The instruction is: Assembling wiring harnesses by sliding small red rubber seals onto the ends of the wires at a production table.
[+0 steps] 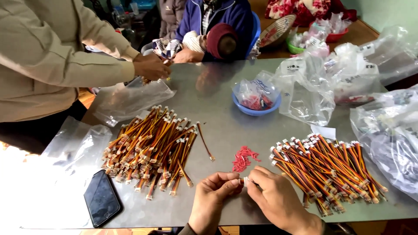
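A small white connector (pixel 245 181) sits pinched between the fingertips of the left hand (pixel 214 198) and the right hand (pixel 278 198), both closed on it low over the grey metal surface (pixel 217 109). Just beyond the hands lies a little heap of red pieces (pixel 244 157), with one pile of orange-and-black wire leads (pixel 152 146) off to the left hand's side and another pile of wire leads (pixel 328 172) touching the right hand's outer side. Farther out are a blue bowl (pixel 256 109), clear plastic bags (pixel 305 91), a dark phone (pixel 102 198), and another person's hands (pixel 152 67).
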